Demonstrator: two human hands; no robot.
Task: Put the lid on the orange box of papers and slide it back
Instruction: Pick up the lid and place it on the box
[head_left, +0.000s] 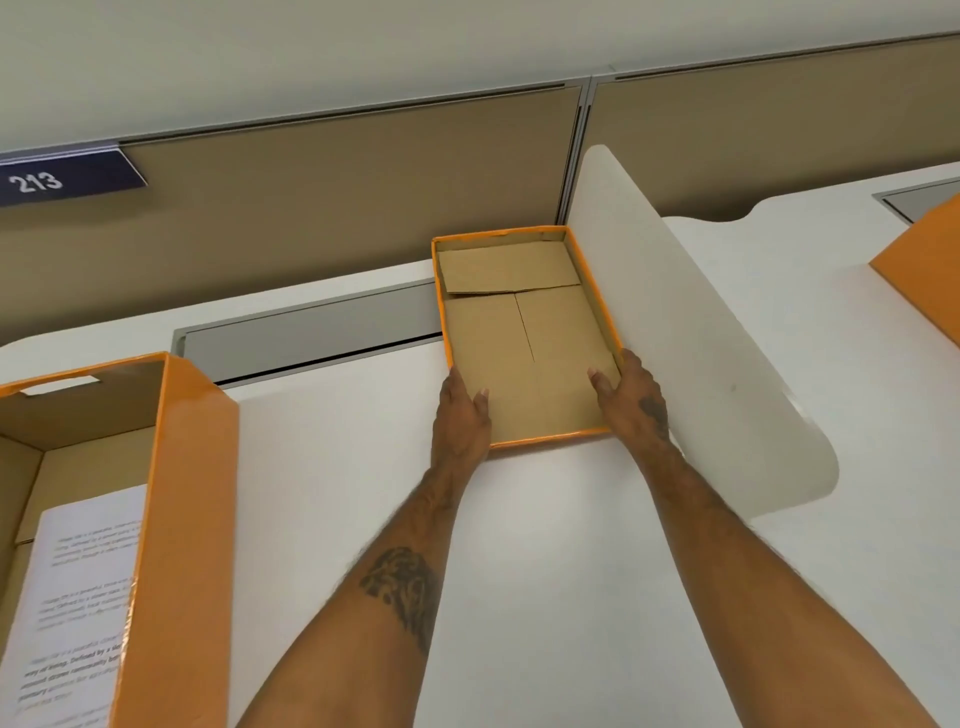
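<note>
Two hands grip my lid (524, 343) — left hand (462, 415) and right hand (631, 400) clasp its near corners, thumbs inside, underside up, against the desk's (545, 545) divider (691, 332). Orange box (176, 519) of papers (78, 597) sits open at the left edge.

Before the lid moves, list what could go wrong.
1. The lid lies inside-up in the grip of both hands, left hand and right hand; it needs flipping and could slip.
2. It sits beside the white divider and may catch on it.
3. Papers leaning in the orange box might crumple.
</note>
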